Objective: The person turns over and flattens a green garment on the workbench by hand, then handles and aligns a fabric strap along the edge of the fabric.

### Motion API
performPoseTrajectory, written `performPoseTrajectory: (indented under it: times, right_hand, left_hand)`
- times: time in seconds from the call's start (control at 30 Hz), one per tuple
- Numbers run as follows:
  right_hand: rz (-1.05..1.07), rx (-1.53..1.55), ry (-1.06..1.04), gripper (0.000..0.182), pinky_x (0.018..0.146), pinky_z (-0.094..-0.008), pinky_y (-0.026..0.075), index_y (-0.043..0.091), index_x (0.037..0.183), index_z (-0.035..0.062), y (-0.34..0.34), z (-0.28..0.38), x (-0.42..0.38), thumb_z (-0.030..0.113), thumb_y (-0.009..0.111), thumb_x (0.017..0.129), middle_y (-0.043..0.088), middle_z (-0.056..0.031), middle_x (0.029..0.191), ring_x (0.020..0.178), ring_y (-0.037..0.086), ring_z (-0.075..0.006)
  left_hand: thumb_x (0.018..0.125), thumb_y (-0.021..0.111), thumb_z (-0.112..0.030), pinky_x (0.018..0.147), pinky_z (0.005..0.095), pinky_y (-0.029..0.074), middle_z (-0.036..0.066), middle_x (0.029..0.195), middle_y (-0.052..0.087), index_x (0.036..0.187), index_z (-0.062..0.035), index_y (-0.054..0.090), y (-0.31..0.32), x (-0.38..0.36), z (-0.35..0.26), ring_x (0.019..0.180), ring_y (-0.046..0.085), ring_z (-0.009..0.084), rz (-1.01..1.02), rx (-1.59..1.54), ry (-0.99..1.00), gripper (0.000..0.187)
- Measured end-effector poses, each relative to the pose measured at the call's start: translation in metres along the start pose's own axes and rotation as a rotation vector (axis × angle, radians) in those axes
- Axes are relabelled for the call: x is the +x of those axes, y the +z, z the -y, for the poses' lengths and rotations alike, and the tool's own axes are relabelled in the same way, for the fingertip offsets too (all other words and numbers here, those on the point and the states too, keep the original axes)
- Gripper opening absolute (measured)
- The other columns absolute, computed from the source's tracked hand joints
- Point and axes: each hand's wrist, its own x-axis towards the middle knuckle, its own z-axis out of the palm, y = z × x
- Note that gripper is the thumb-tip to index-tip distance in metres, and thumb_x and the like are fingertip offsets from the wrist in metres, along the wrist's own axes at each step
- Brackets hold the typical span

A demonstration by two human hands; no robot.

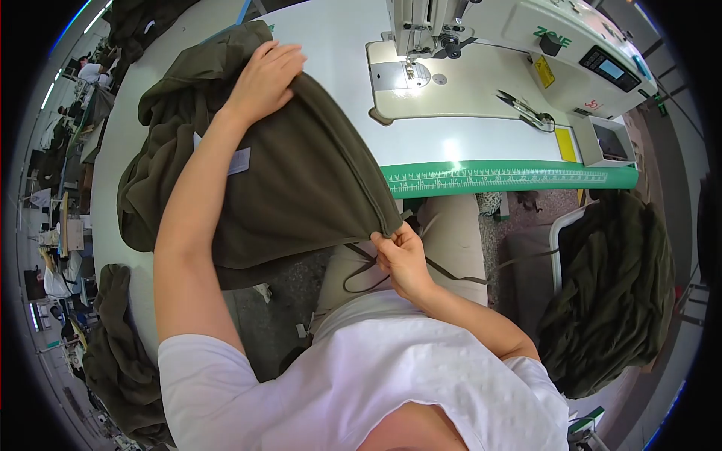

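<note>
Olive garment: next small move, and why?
I'd probably raise the right hand, bringing the pinched corner of the olive garment onto the table. That corner hangs over the lap, past the green ruler strip, while the left hand rests on cloth above the table.

Dark olive garment, pale label on it, creased, spread across upper left of frame, edge pulled taut

Garment, centre left: soft matt cloth, softly creased. Table, upper middle: smooth, glossy white. Needle plate: shiny metal. Snips, upper right: metal, polished look. Edge ruler: smooth green, glossy.
</note>
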Motion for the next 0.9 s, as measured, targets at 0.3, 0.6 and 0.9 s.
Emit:
performPoseTrajectory:
  times: [0.3,0.6,0.9]
  right_hand:
    - [0.016,-0.051,-0.030,0.010,0.042,-0.0204,0.028,0.053,0.089,0.0095,-0.015,-0.012,0.010,0.004,0.061,0.089,0.045,0.0059,0.066,0.048,0.036,-0.0025]
    - [-0.009,-0.071,-0.064,0.011,0.043,-0.0201,0.028,0.053,0.090,0.0098,-0.002,-0.001,0.004,0.003,0.061,0.089,0.047,0.0059,0.068,0.049,0.036,-0.0017]
    - [0.016,-0.017,-0.030,0.013,0.043,-0.0199,0.028,0.051,0.093,0.0096,-0.008,0.001,0.006,0.002,0.061,0.088,0.050,0.0050,0.072,0.049,0.036,-0.0025]
  left_hand:
    - [0.070,0.058,-0.005,0.090,0.0364,0.043,0.010,0.092,0.057,0.102,-0.0062,0.054,-0.054,-0.048,-0.015,0.094,0.055,0.0296,0.291,-0.280,-0.151,0.032]
    - [0.082,0.057,-0.004,0.075,0.0335,0.048,0.012,0.099,0.059,0.104,-0.0027,0.056,-0.001,-0.027,0.015,0.084,0.057,0.0310,-0.102,-0.682,-0.474,0.022]
    - [0.089,0.057,-0.030,0.075,0.0398,0.048,0.014,0.096,0.063,0.095,-0.0019,0.061,-0.065,-0.094,-0.003,0.088,0.060,0.0295,0.328,0.081,-0.700,0.029]
